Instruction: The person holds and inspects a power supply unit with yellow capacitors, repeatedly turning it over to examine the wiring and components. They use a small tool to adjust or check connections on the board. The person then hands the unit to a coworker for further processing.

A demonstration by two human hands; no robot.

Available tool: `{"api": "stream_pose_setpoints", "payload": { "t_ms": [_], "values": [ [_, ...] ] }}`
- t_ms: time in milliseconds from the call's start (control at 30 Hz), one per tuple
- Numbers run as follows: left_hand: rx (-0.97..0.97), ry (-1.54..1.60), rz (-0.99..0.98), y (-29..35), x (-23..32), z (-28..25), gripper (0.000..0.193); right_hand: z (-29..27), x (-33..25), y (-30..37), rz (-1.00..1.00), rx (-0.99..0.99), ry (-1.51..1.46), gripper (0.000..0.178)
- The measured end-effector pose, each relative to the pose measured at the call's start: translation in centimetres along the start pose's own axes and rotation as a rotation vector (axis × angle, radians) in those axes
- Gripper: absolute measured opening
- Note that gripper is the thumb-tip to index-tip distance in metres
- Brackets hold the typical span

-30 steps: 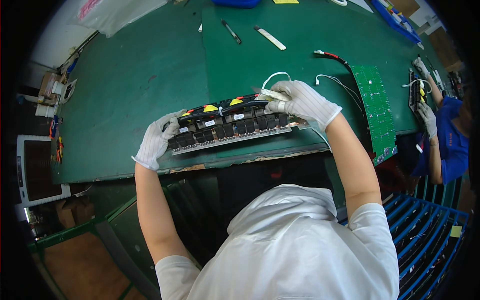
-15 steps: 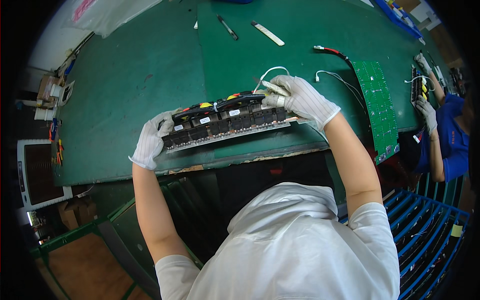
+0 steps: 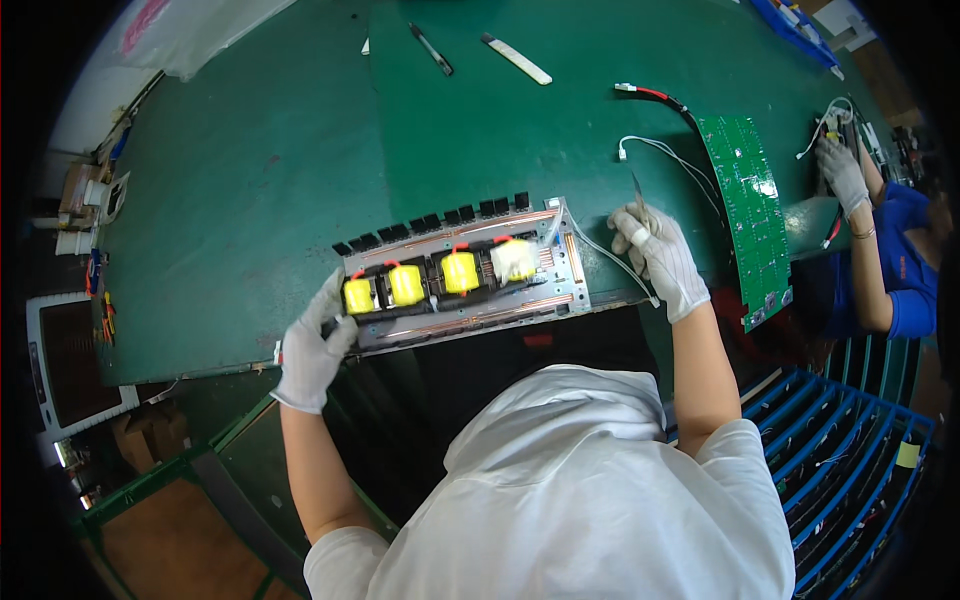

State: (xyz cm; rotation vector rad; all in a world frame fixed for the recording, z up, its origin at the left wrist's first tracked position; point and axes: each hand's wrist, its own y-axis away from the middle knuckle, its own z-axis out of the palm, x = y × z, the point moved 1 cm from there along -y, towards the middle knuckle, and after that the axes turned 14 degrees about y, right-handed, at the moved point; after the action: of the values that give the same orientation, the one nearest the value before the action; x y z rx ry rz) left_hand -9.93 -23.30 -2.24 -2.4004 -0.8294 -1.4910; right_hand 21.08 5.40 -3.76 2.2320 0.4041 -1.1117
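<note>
My left hand (image 3: 318, 345), in a white striped glove, grips the left end of a long circuit board assembly (image 3: 450, 308). Several yellow-wrapped coils run along its middle, the rightmost partly covered in white, and a row of black parts lines its far edge. Off the board's right end, my gloved right hand (image 3: 655, 250) is closed around a thin pointed tool (image 3: 637, 186), whose tip sticks up past the fingers; its exact kind is unclear. A white cable (image 3: 610, 257) runs from the board's right end toward the table's front edge.
A large green circuit board (image 3: 750, 215) with wires lies to the right. A pen (image 3: 431, 50) and a white-handled cutter (image 3: 516, 58) lie at the back of the green table (image 3: 240, 200). Far right, a gloved co-worker (image 3: 905, 265) works beside a blue rack (image 3: 850, 450).
The board assembly has tipped from standing on its side to showing its yellow coils upward. My right hand has let go of its right end and moved right and lower.
</note>
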Motion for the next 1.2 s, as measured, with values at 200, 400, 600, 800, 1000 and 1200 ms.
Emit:
{"api": "stream_pose_setpoints", "payload": {
  "t_ms": [200,400,600,800,1000,1200],
  "values": [
    [0.128,-0.063,0.205,1.4,-2.8,1.8,0.063,0.7,0.9,0.3,0.041,0.046,-0.099,0.037],
    [0.094,0.196,0.001,0.9,-1.4,0.0,0.054,0.7,1.4,-0.1,0.052,0.031,-0.125,0.041],
    [0.080,-0.115,-0.055,-0.6,1.5,0.6,0.042,1.2,0.4,0.4,0.026,0.106,-0.038,0.037],
    [0.109,0.061,-0.142,-0.3,0.9,0.4,0.041,1.4,0.3,0.2,0.031,0.135,-0.050,0.030],
    [-0.008,-0.241,0.158,-1.4,1.7,1.9,0.046,2.0,0.5,-0.4,-0.039,0.165,0.027,0.028],
    [0.021,-0.215,0.122,-1.4,1.3,2.1,0.051,2.1,0.0,-0.3,0.030,0.269,0.049,0.022]
  ]
}}
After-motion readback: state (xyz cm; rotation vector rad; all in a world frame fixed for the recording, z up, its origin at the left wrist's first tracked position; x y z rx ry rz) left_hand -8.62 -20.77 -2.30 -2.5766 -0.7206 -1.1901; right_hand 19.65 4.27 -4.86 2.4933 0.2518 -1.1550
